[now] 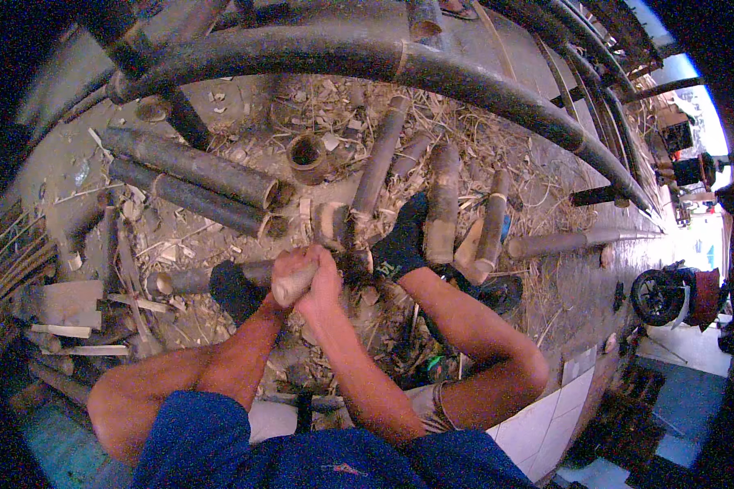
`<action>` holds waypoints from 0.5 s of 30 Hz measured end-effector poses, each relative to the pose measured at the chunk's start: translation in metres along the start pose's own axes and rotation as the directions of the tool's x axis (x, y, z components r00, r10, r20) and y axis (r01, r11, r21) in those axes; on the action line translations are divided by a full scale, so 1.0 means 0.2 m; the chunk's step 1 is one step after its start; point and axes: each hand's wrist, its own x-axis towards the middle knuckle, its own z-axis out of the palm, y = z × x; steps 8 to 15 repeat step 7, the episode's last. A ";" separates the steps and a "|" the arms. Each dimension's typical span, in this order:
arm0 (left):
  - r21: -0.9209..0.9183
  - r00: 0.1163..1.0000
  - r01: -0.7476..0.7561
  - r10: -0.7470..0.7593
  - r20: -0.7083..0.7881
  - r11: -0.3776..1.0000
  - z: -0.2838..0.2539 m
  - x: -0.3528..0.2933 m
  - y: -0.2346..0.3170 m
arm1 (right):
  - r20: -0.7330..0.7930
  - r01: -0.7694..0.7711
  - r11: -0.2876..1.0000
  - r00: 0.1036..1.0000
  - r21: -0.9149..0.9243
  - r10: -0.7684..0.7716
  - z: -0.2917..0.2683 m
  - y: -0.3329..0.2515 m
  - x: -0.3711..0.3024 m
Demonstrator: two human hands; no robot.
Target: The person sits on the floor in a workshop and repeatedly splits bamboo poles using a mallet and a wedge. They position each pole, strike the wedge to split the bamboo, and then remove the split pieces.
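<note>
Both hands are closed together in front of me around a pale wooden handle with a rounded end turned toward me. My left hand wraps it from the left, and my right hand presses in from the right. Whatever the handle belongs to is hidden behind my fingers. Just beyond lies a dark bamboo length, crosswise on the ground between my dark-covered feet. A short, pale-cut bamboo piece sits past my hands.
Thick bamboo poles form a frame across the far side. Cut bamboo tubes lie at left, with others at right. A hollow bamboo ring stands among shavings. Split strips are at far left; a motorcycle wheel is far right.
</note>
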 end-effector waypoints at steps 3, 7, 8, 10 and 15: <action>0.555 0.988 -0.151 0.107 0.112 0.818 0.10 0.03 0.07 | -0.027 -0.011 1.000 1.000 0.014 0.011 -0.02 0.03 0.06; -0.419 0.989 -0.054 -0.009 -0.148 0.906 -0.17 -0.03 -0.05 | 0.156 0.102 0.949 0.986 -0.297 -0.057 -0.42 -0.07 0.06; -0.419 0.989 -0.054 -0.009 -0.148 0.906 -0.17 -0.03 -0.05 | 0.156 0.102 0.949 0.986 -0.297 -0.057 -0.42 -0.07 0.06; -0.419 0.989 -0.054 -0.009 -0.148 0.906 -0.17 -0.03 -0.05 | 0.156 0.102 0.949 0.986 -0.297 -0.057 -0.42 -0.07 0.06; -0.419 0.989 -0.054 -0.009 -0.148 0.906 -0.17 -0.03 -0.05 | 0.156 0.102 0.949 0.986 -0.297 -0.057 -0.42 -0.07 0.06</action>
